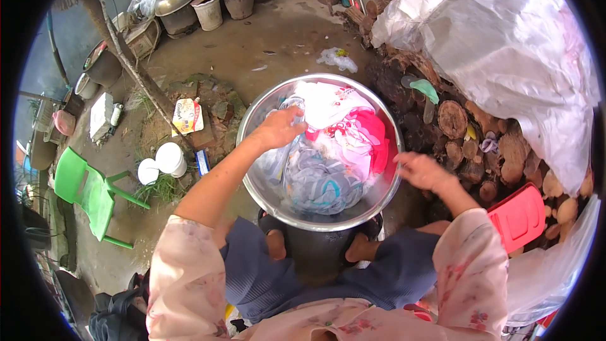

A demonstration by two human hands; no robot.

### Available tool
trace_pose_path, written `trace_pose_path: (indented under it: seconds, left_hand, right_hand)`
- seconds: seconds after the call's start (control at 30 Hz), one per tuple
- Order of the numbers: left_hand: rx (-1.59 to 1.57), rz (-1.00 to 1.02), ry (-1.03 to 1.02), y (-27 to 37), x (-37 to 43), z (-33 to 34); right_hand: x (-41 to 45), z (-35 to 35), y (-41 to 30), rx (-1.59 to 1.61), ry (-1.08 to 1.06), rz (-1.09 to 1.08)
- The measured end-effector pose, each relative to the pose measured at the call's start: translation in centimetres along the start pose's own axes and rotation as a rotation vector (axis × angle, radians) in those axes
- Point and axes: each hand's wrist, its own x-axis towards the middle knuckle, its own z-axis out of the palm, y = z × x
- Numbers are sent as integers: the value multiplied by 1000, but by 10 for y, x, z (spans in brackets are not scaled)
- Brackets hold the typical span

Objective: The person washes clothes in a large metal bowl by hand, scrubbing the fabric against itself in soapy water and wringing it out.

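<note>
A wide metal basin stands before me, between my feet. Heaped in it are wet clothes: a grey garment with turquoise marks, a white cloth with red print and a bright pink garment. Over the left part of the heap hovers my left hand, fingers apart, nothing seen in its grasp. My right hand is at the basin's right rim, blurred; whether its fingertips touch the rim is unclear.
Stacked logs under plastic sheeting line the right side, near a red plastic chair. A green chair, a white tub and a detergent pouch are left. Pots stand behind; a wooden pole leans left.
</note>
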Motion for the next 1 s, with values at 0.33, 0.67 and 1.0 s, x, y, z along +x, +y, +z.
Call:
trace_pose_path:
  seconds: [0.33, 0.67, 1.0]
  left_hand:
    - [-60, -188, -41, -54, -53, 53]
    - [91, -355, 122, -108, -38, 127]
    - [-94, -789, 135, -167, -43, 209]
  right_hand:
    - [-35, -4, 61, 97, 184, 60]
    - [75, 166, 9, 280, -145, -185]
    - [146, 259, -15, -124, -113, -171]
